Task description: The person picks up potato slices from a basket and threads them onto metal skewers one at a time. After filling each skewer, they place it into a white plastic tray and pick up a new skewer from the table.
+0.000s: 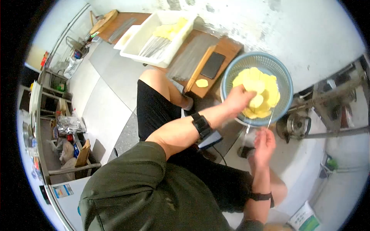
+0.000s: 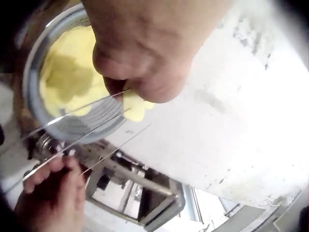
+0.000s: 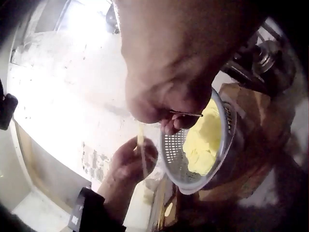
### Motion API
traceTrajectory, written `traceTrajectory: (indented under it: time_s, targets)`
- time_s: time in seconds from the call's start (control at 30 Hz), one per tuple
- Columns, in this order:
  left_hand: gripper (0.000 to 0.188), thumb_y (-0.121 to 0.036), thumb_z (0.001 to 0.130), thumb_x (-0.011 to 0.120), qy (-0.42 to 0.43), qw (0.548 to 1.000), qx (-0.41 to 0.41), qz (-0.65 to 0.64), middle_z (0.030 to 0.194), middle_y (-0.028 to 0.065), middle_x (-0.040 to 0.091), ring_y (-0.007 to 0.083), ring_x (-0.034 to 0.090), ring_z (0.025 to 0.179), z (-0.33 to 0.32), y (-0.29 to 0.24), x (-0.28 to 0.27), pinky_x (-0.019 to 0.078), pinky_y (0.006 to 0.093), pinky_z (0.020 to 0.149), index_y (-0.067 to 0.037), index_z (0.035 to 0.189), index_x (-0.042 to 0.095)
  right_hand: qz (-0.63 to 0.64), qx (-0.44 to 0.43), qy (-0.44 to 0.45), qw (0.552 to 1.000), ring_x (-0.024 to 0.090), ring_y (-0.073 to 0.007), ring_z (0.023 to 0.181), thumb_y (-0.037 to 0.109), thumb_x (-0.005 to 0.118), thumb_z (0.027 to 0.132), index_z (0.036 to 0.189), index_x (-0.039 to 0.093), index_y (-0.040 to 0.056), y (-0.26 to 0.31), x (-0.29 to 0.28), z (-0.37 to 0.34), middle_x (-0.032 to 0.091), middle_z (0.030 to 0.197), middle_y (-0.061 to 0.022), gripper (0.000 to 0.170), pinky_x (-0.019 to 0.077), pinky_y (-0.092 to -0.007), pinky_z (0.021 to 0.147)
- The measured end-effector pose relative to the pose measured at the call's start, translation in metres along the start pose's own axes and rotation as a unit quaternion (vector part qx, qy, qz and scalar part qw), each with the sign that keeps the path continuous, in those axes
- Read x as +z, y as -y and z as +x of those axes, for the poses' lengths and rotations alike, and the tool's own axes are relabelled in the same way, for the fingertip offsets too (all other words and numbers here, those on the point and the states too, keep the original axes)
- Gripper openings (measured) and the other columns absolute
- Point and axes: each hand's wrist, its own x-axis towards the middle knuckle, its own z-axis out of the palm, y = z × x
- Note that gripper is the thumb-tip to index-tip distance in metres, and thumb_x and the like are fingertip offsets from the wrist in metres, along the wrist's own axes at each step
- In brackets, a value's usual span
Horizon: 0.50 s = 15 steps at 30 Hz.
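Note:
My left hand (image 1: 238,99), with a watch at its wrist, is over the blue-grey colander (image 1: 287,77) and pinches a thin yellow potato slice (image 2: 134,110). More potato slices (image 1: 246,78) lie heaped in the colander. Just outside the near rim, my right hand (image 1: 265,145) grips thin skewers (image 2: 96,130) between thumb and fingers. These skewers spread apart in the left wrist view, and their tips reach toward the left hand and its slice. Part of the pinched slice is hidden behind the left fingers.
Left of the colander, a low wooden table (image 1: 200,91) bears a phone (image 1: 212,65), a wooden strip (image 1: 200,69), a single slice and a heap of skewers (image 1: 189,57). Beyond is a white bin (image 1: 131,54) with skewers and yellow slices. A metal pot (image 1: 295,125) stands at right.

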Motion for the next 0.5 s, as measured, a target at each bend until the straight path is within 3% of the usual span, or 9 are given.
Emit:
traceTrajectory:
  time_s: [0.07, 0.13, 0.2, 0.33, 0.4, 0.47, 0.5]
  targets:
    - [0.031, -0.011, 0.091, 0.058, -0.035, 0.998, 0.033, 0.049, 0.108, 0.0094, 0.065, 0.0160, 0.063, 0.092, 0.017, -0.047, -0.031, 0.0532, 0.0294, 0.076, 0.004, 0.118, 0.056, -0.012, 0.011, 0.006, 1.000, 0.045, -0.0046, 0.057, 0.011, 0.050, 0.098, 0.110, 0.057, -0.0007, 0.001, 0.003, 0.006, 0.059, 0.078, -0.0027, 0.018, 0.0391, -0.0198, 0.051]
    - [0.032, -0.012, 0.091, 0.058, -0.058, 0.993, 0.098, 0.011, 0.109, 0.0094, 0.065, 0.0161, 0.063, 0.092, 0.042, -0.090, -0.071, 0.0528, 0.0294, 0.074, 0.003, 0.119, 0.055, -0.060, 0.020, 0.034, 0.997, 0.044, -0.0043, 0.055, 0.013, 0.049, 0.098, 0.109, 0.056, -0.0012, -0.001, 0.008, 0.011, 0.058, 0.076, -0.0025, 0.019, 0.0371, -0.0194, 0.049]
    - [0.032, -0.016, 0.088, 0.060, -0.148, 0.966, 0.133, 0.164, 0.096, 0.0105, 0.068, 0.0173, 0.065, 0.082, 0.063, -0.143, -0.117, 0.0526, 0.0310, 0.071, 0.003, 0.113, 0.060, -0.074, 0.027, 0.043, 0.996, 0.043, -0.0041, 0.055, 0.013, 0.048, 0.098, 0.108, 0.056, -0.0020, 0.003, 0.023, 0.013, 0.058, 0.076, -0.0028, 0.020, 0.0357, -0.0197, 0.048]
    - [0.031, -0.020, 0.082, 0.058, -0.220, 0.909, 0.170, 0.311, 0.081, 0.0086, 0.066, 0.0147, 0.060, 0.066, 0.113, -0.236, -0.218, 0.0479, 0.0296, 0.059, 0.002, 0.103, 0.065, -0.109, 0.035, 0.051, 0.992, 0.043, -0.0051, 0.051, 0.012, 0.049, 0.097, 0.106, 0.058, -0.0031, -0.011, 0.040, 0.019, 0.058, 0.073, -0.0028, 0.020, 0.0365, -0.0213, 0.047]
    - [0.031, -0.019, 0.081, 0.057, -0.253, 0.884, 0.179, 0.352, 0.078, 0.0081, 0.065, 0.0154, 0.059, 0.065, 0.135, -0.271, -0.261, 0.0477, 0.0302, 0.059, 0.001, 0.102, 0.065, -0.131, 0.042, 0.062, 0.989, 0.044, -0.0057, 0.050, 0.013, 0.050, 0.096, 0.105, 0.058, -0.0035, -0.019, 0.043, 0.026, 0.058, 0.071, -0.0030, 0.020, 0.0373, -0.0216, 0.047]
    - [0.033, -0.019, 0.081, 0.057, -0.249, 0.866, 0.136, 0.411, 0.081, 0.0102, 0.066, 0.0176, 0.062, 0.069, 0.146, -0.296, -0.286, 0.0496, 0.0326, 0.063, 0.002, 0.104, 0.065, -0.151, 0.053, 0.060, 0.985, 0.045, -0.0061, 0.050, 0.014, 0.051, 0.096, 0.104, 0.059, -0.0032, -0.023, 0.049, 0.034, 0.058, 0.070, -0.0029, 0.020, 0.0377, -0.0218, 0.047]
    - [0.035, -0.019, 0.081, 0.057, -0.253, 0.849, 0.155, 0.437, 0.087, 0.0138, 0.068, 0.0203, 0.064, 0.076, 0.158, -0.297, -0.304, 0.0509, 0.0345, 0.069, 0.003, 0.106, 0.064, -0.145, 0.069, 0.054, 0.985, 0.045, -0.0062, 0.051, 0.014, 0.051, 0.096, 0.104, 0.059, -0.0028, -0.025, 0.052, 0.036, 0.058, 0.070, -0.0028, 0.020, 0.0377, -0.0218, 0.047]
